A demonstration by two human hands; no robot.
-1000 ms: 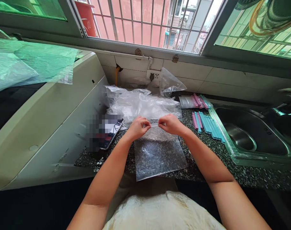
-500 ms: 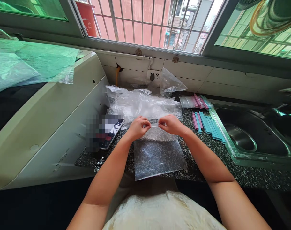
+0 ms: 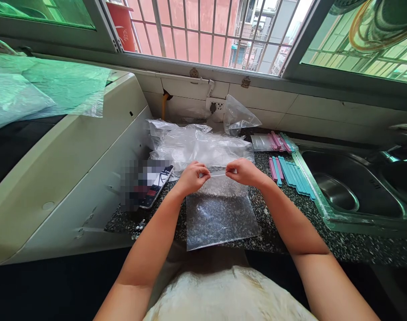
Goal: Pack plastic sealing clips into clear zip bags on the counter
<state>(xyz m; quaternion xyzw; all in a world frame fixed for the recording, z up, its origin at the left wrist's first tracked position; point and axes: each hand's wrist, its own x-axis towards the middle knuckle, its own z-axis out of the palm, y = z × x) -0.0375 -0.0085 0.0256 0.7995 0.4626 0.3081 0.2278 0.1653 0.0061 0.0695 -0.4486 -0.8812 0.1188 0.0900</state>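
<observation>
In the head view, the left hand [image 3: 192,177] is curled nearly closed, fingertips pinching the top edge of a clear, flat, rectangular plastic zip bag [image 3: 220,214]. The right hand [image 3: 245,171] is likewise curled, pinching the same edge just beside it; a short stretch of the seal shows between them. The one bag lies on the speckled dark stone counter [image 3: 290,214], its long axis running from 12 to 6 o'clock, mouth toward 12. At 12 o'clock sits one crumpled heap of clear plastic bags [image 3: 200,145]. At 2 o'clock lie several pink and teal plastic sticks [image 3: 292,171], too packed to count. A phone [image 3: 155,186] lies at 9 o'clock.
</observation>
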